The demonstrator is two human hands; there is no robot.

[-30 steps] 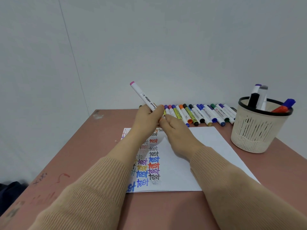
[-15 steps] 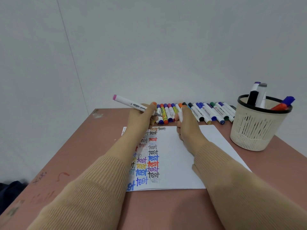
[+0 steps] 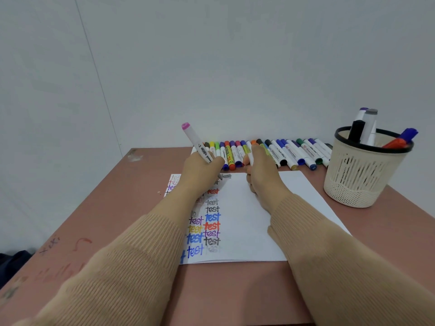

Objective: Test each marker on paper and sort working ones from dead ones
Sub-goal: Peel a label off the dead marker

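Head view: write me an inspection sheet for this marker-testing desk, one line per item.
Surface: brown-pink table, pen scribbles near its left edge.
Job's things: paper with columns of coloured "test" words; marker row along the far edge; basket at right with loose markers.
Clutter: dark bundle beyond the table's left edge.
Hands: left hand grips pink-ended marker, tip down at the paper; right hand pinches white piece, probably its cap.
Cables: nothing seen.
Surroundings: plain white wall.

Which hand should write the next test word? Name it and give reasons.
Left. The left hand grips the uncapped marker with its tip at the paper; the right hand holds only the cap.
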